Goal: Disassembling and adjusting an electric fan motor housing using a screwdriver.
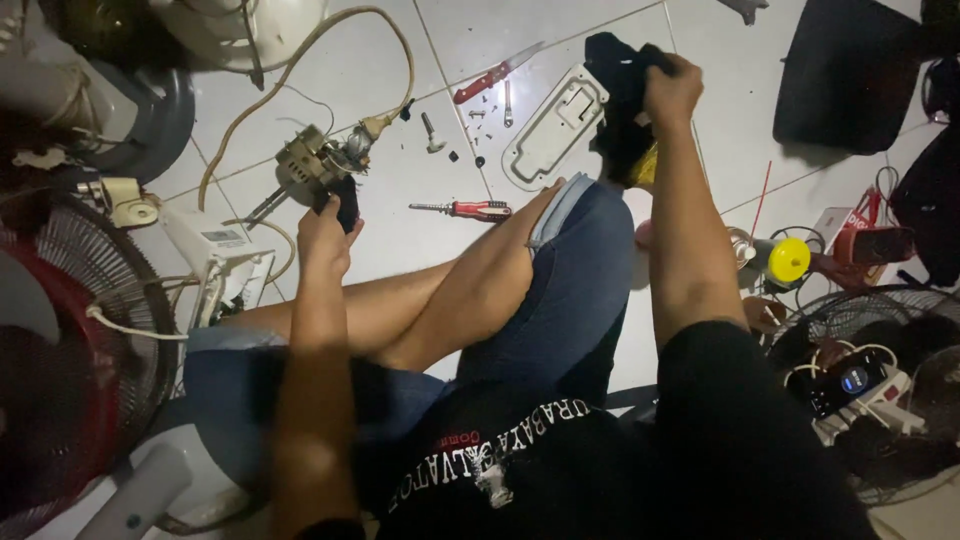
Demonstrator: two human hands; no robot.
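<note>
I see my left hand (325,235) out over the white tiled floor (560,35), its grip closed on the black rear end of a small bare-metal fan motor (318,165) with copper windings. The motor sits just beyond the fingers, tilted, and a beige power cord (300,55) loops away from it toward the far edge of the view. Just to the right of that grip lies a red-handled screwdriver (465,209), flat on the tile and apart from the hand. Farther out are scattered small dark screws (470,135) and a red-handled knife (495,72), with bare floor between them and the motor.

My right hand (672,88) reaches well forward, its grip closed on a crumpled black cloth (618,70). Touching the cloth on its left is a flat white plastic cover plate (555,125) with rectangular cut-outs. Below the grip, under the cloth, something yellow shows; I cannot tell what it is.

My crossed legs in denim shorts (585,280) fill the space between both arms. Left of the left grip, a red wire fan guard (70,340) and a white fan base (225,255) crowd the edge. Right of the right arm, a yellow-capped spool (788,260) and another dark wire guard (880,390) hem that side in. The widest free tile lies ahead, between the two grips.
</note>
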